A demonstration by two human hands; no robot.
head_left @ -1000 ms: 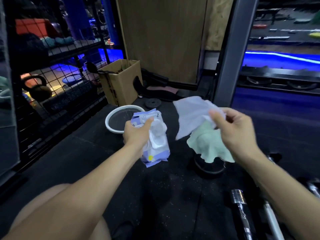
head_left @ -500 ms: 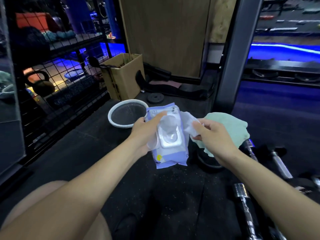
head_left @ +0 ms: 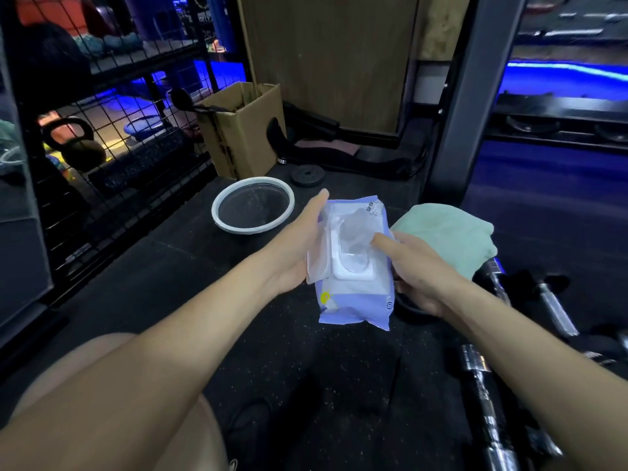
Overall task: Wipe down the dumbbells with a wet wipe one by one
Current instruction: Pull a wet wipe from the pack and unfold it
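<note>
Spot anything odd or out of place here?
Nothing damaged or spilled. The wipe pack sits between both hands with its flip lid swung open to the left. A green cloth lies draped over a dumbbell end, covering part of it.

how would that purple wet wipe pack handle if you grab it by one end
Probably floppy: the wet wipe pack is soft film, crinkled at its lower edge. Likely slick, given the glossy wrap. Its rigid white lid frame should stiffen the middle.
</note>
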